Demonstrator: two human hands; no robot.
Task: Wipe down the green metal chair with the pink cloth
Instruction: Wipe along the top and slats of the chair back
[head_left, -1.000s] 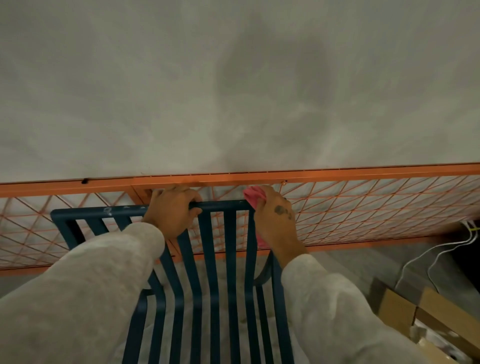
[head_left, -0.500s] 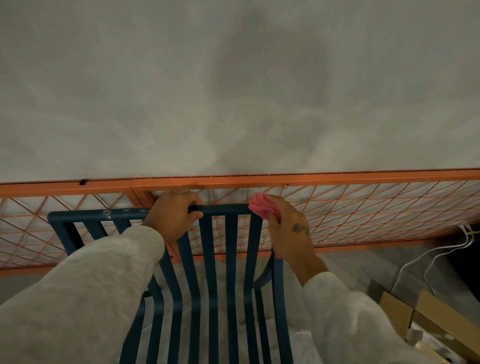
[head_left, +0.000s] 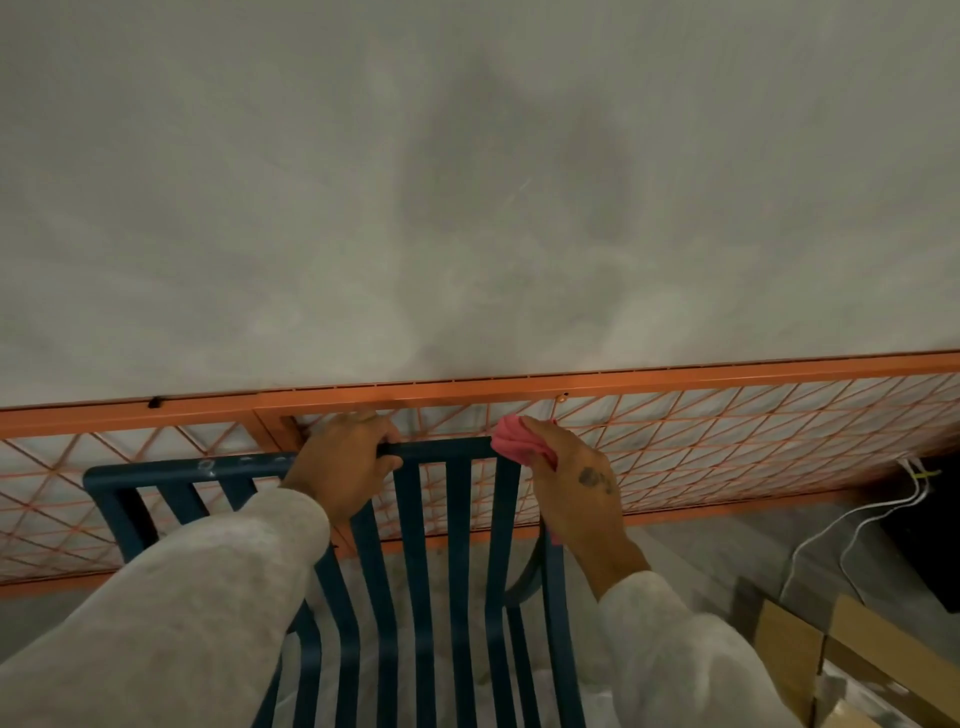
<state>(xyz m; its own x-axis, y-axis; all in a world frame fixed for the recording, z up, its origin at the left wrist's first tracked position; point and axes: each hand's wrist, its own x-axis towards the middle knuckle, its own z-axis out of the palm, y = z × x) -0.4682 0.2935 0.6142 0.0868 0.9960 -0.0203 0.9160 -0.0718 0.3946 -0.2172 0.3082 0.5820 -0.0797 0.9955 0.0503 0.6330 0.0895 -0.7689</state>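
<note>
By wall (head_left: 467, 208), right hand (head_left: 576, 483) presses cloth (head_left: 511, 444) on chair (head_left: 458, 519).

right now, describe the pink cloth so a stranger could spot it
Find the green metal chair by the orange mesh panel. At the right end of its top rail, the right hand grips the pink cloth, the only pink thing among the bars.

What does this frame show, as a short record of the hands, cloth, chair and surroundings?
left hand: grips the top rail of the chair
right hand: holds the pink cloth
pink cloth: bunched, pressed on the right end of the top rail
chair: slatted back, seen from above
behind chair: orange mesh panel against a grey wall
lower right: cardboard boxes, white cables
</note>
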